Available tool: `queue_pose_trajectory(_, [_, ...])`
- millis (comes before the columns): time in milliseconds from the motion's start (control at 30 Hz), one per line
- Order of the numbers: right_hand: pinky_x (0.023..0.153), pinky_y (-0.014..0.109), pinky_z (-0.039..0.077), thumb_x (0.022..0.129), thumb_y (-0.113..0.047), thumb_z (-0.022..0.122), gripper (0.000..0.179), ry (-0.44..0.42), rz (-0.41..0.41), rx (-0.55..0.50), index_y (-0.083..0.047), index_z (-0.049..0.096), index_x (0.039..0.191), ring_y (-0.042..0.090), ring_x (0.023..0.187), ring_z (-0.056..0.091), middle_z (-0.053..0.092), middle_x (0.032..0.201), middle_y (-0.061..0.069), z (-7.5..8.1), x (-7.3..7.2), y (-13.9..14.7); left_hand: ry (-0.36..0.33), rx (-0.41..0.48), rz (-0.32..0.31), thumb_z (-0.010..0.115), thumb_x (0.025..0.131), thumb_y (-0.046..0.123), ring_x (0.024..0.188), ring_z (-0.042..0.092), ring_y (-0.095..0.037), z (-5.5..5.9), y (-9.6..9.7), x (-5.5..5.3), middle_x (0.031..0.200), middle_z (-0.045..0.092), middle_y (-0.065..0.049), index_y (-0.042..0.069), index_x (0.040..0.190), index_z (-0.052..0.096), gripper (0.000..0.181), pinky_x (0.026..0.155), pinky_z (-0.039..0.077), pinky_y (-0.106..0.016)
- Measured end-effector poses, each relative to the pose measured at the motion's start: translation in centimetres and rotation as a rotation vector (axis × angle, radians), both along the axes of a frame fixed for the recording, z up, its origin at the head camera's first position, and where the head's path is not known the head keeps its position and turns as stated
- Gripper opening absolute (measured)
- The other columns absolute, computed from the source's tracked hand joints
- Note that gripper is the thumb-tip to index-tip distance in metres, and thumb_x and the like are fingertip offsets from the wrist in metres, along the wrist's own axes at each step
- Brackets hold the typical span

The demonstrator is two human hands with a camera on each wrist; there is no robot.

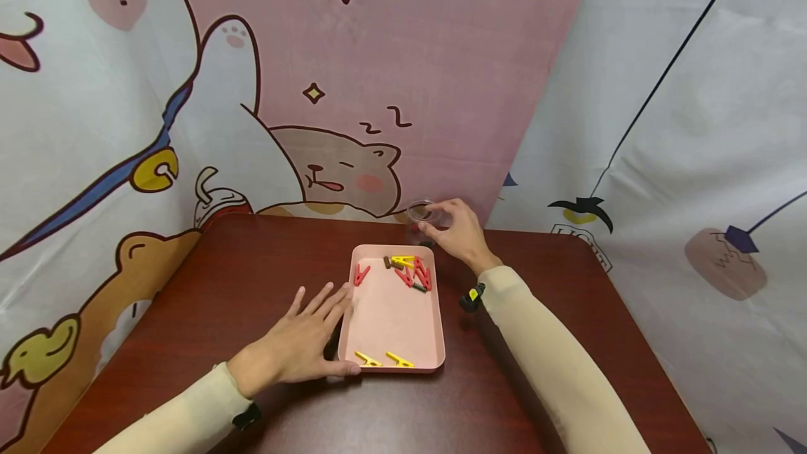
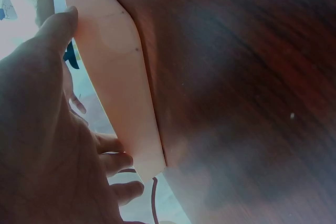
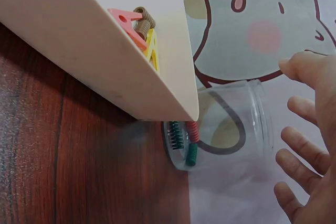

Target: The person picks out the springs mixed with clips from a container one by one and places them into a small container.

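Observation:
My left hand (image 1: 301, 343) rests along the left side of a pink tray (image 1: 392, 328), fingers straight and thumb at the near corner. In the left wrist view, fingertips (image 2: 125, 162) touch the tray's outer wall. My right hand (image 1: 463, 231) is at the mouth of a clear jar (image 1: 416, 213) behind the tray, its fingers spread around the rim and apart from it in the right wrist view. Inside the jar (image 3: 231, 129) lie dark green coils (image 3: 176, 136) and a red coil (image 3: 193, 131). The tray bears red clips (image 1: 361, 274), yellow clips (image 1: 400, 360) and brown coils (image 1: 387, 263).
A dark green coil (image 1: 419, 288) lies among the red clips in the tray's far right part. The tray stands on a dark brown wooden table (image 1: 271, 265). Behind the table hangs a cloth (image 1: 466, 76) with cartoon animals, close to the jar.

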State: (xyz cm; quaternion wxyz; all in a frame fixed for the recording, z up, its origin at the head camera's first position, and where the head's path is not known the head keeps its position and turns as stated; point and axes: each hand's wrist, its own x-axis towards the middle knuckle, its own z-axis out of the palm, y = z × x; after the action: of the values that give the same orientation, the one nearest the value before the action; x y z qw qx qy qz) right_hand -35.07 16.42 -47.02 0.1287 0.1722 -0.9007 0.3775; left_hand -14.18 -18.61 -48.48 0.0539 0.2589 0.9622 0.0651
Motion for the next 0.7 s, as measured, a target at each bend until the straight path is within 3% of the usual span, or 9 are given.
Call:
queue_pose_trajectory(300, [0.122, 0.067, 0.056, 0.100, -0.040, 0.093, 0.051, -0.006, 0.041, 0.051, -0.014, 0.083, 0.143, 0.045, 0.142, 0.068, 0.070, 0.149, 0.014, 0.8, 1.4, -0.4, 0.001, 0.003, -0.004, 0.058, 0.093, 0.102, 0.182, 0.025, -0.045, 0.0, 0.0, -0.1, 0.196, 0.026, -0.013, 0.007, 0.183, 0.037, 0.132, 0.140, 0.019, -0.085])
queue_pose_trajectory(700, [0.128, 0.074, 0.047, 0.099, -0.043, 0.093, 0.046, 0.009, 0.099, 0.168, -0.025, 0.085, 0.141, 0.042, 0.147, 0.064, 0.071, 0.150, 0.011, 1.5, 3.6, -1.1, -0.010, 0.007, 0.000, 0.058, 0.093, 0.102, 0.182, 0.025, -0.046, 0.1, 0.0, 0.0, 0.196, 0.026, -0.013, 0.007, 0.183, 0.037, 0.132, 0.140, 0.019, -0.085])
